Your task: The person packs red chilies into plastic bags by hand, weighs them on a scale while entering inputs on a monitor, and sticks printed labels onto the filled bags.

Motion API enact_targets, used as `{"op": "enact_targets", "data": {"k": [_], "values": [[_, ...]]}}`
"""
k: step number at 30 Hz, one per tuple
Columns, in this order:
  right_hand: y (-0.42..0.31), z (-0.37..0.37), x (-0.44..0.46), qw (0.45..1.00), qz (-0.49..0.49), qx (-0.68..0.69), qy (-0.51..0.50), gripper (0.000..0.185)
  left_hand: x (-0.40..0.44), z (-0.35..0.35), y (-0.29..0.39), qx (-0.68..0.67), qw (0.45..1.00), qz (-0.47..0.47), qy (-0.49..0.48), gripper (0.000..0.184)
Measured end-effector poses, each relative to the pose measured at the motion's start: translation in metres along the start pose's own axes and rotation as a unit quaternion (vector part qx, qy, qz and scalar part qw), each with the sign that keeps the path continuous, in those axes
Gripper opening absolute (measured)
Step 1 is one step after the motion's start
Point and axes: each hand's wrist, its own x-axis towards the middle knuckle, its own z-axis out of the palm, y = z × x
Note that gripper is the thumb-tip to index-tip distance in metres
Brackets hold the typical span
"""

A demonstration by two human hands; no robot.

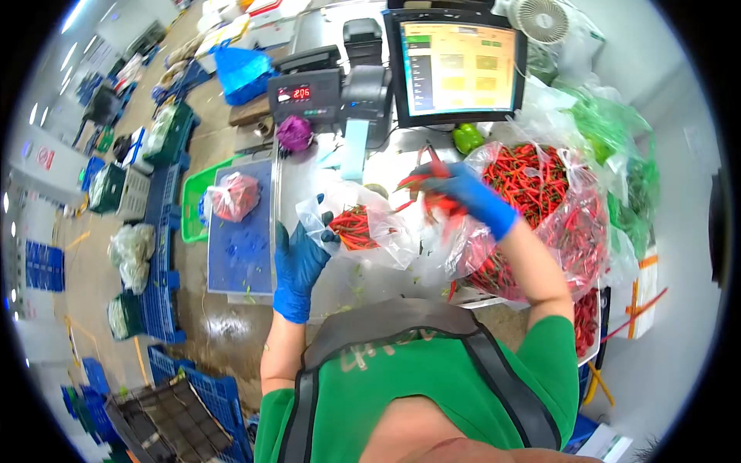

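My left hand [306, 251], in a blue glove, grips the left edge of a clear plastic bag [392, 238]. Red chillies [353, 227] with green stems lie inside that bag, whose mouth is spread. My right hand [467, 193], also gloved in blue, is closed around a bunch of red chillies [423, 179] above the table, right of the bag. The bunch is blurred by motion. Just right of this hand a large open plastic sack [575, 224] bulges with many red chillies [526, 184].
A scale with a red display [305, 93], a small printer [366, 96] and a monitor [461, 69] line the back. A purple cabbage [295, 133] and a green pepper [468, 138] sit before them. At left, a blue board [239, 262] bears a filled bag [235, 197] beside a green crate [191, 208].
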Motion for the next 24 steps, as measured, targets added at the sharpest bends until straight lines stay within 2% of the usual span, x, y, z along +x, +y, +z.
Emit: {"op": "enact_targets", "data": {"k": [1,2,4,5,6,7,10,12,14,16,18,19,22,23,24], "values": [[-0.008,0.033,0.011,0.996,0.021,0.036,-0.081,0.037,0.000,-0.001,-0.001,-0.013,1.000,-0.009,-0.008,0.083],[0.009,0.057,0.033,0.991,0.069,0.036,-0.113,0.036,-0.002,0.002,-0.001,-0.036,0.999,-0.001,0.011,0.084],[0.081,0.094,0.099,0.986,0.041,-0.092,-0.134,0.034,-0.010,0.008,0.002,-0.085,0.995,0.016,0.044,0.085],[0.100,0.109,0.122,0.970,-0.011,-0.202,-0.133,0.032,-0.018,0.002,0.013,-0.043,0.999,-0.010,-0.010,0.089],[0.114,0.120,0.140,0.939,-0.061,-0.311,-0.132,0.031,-0.026,-0.006,0.024,-0.076,0.997,-0.018,-0.018,0.088],[0.124,0.126,0.152,0.866,-0.073,-0.490,-0.062,0.028,-0.035,-0.015,0.036,-0.108,0.994,-0.024,-0.025,0.086],[0.146,0.158,0.178,0.779,-0.065,-0.622,0.048,0.026,-0.053,-0.035,0.076,-0.122,0.992,-0.031,-0.001,0.085],[0.152,0.193,0.176,0.654,-0.365,-0.662,0.031,0.029,-0.064,-0.043,0.102,-0.105,0.994,-0.025,0.027,0.085],[0.146,0.214,0.174,0.639,-0.394,-0.659,-0.049,0.032,-0.073,-0.040,0.137,-0.140,0.990,-0.005,0.007,0.087],[0.125,0.209,0.175,0.726,-0.145,-0.647,-0.184,0.037,-0.080,-0.033,0.170,-0.142,0.990,0.022,-0.005,0.093],[0.075,0.213,0.174,0.719,-0.109,-0.673,-0.136,0.042,-0.091,-0.031,0.197,-0.169,0.983,0.050,-0.047,0.096],[0.065,0.217,0.174,0.754,-0.186,-0.604,-0.176,0.044,-0.097,-0.025,0.208,-0.169,0.981,0.069,-0.059,0.096],[0.014,0.226,0.190,0.798,-0.221,-0.487,-0.279,0.042,-0.118,-0.019,0.235,-0.196,0.969,0.126,-0.087,0.096],[0.015,0.208,0.214,0.895,-0.176,-0.327,-0.249,0.038,-0.127,-0.017,0.240,-0.177,0.969,0.154,-0.077,0.097],[0.012,0.184,0.244,0.958,-0.121,-0.156,-0.209,0.035,-0.135,-0.016,0.244,-0.158,0.968,0.182,-0.067,0.097]]}}
